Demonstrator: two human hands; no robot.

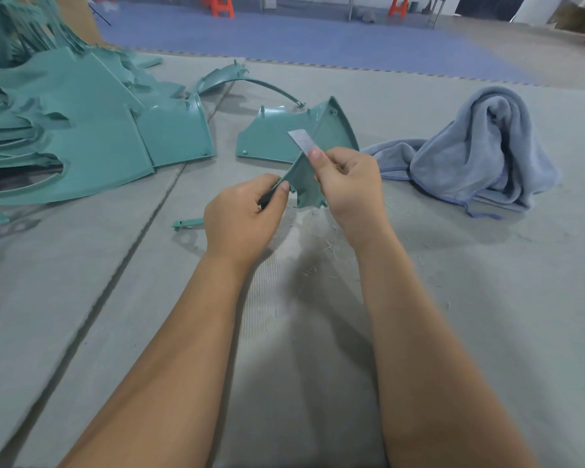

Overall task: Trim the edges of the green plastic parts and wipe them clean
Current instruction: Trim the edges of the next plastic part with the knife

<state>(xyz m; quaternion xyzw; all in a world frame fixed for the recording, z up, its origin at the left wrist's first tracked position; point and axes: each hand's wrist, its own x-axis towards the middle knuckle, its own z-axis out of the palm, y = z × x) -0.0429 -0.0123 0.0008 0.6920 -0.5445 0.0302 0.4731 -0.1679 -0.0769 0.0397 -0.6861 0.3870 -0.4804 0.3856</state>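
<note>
Pinching the small green part [301, 184] at its seven-o'clock corner, my left hand [242, 219] steadies its one-o'clock axis while my right hand [347, 187], fingers curled, pinches the blade [301, 140] on its edge.

Bare grey mat [453, 332] lay open on the near right. A heap of green parts [65, 130] blocked the left, a crumpled grey towel [480, 153] the far right, with one green panel [271, 140] lying between them.

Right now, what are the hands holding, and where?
Left hand pinches the green part at its lower-left tip; right hand pinches the blade by its lower end.
</note>
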